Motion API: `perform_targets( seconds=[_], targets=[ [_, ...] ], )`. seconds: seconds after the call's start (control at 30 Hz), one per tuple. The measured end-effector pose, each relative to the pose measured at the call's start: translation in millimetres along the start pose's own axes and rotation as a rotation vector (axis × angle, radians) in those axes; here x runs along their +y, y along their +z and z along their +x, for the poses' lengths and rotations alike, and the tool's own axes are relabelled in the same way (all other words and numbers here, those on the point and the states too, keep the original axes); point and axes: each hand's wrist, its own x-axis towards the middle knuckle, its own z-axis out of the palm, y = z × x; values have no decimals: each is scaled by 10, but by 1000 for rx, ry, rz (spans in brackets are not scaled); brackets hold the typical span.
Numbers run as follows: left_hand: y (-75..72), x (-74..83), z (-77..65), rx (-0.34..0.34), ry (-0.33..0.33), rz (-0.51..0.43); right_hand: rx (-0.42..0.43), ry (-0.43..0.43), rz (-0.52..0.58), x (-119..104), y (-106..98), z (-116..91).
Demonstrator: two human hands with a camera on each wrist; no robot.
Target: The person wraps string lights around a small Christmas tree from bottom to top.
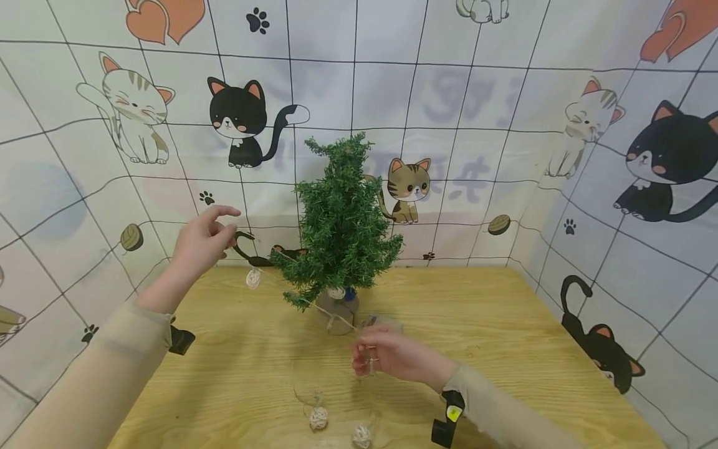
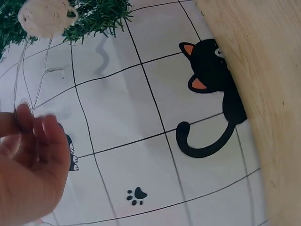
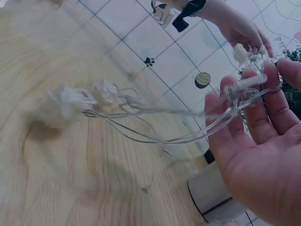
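A small artificial Christmas tree (image 1: 344,218) stands on the table in a round base wrapped in greyish cloth (image 1: 336,315). To its left, my left hand (image 1: 204,240) pinches the thin wire of a string of ball lights, and a white woven ball (image 1: 253,278) hangs just below. In the left wrist view, the fingertips (image 2: 26,117) meet on the wire under a pale ball (image 2: 44,18). In front of the tree my right hand (image 1: 398,355) holds another stretch, a clear wire (image 3: 160,140) lying across its curled fingers. One wire span runs from the tree's lower branches toward this hand.
Two white woven balls (image 1: 318,418) on wire lie on the wooden table (image 1: 235,374) near its front edge. A pale object (image 1: 387,322) sits behind my right hand. Cat-printed cloth (image 1: 392,93) encloses the back and sides.
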Motion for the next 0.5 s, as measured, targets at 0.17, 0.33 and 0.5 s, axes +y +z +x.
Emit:
perform_targets(
  seconds=[0.17, 0.33, 0.5],
  targets=[
    [-58, -144, -38, -132, -153, -502, 85, 85, -155, -125, -76, -205],
    [-37, -253, -74, -151, -186, -687, 234, 227, -391, -290, -116, -385],
    [105, -235, -155, -80, -29, -265, 258, 284, -550, -428, -177, -534]
  ],
)
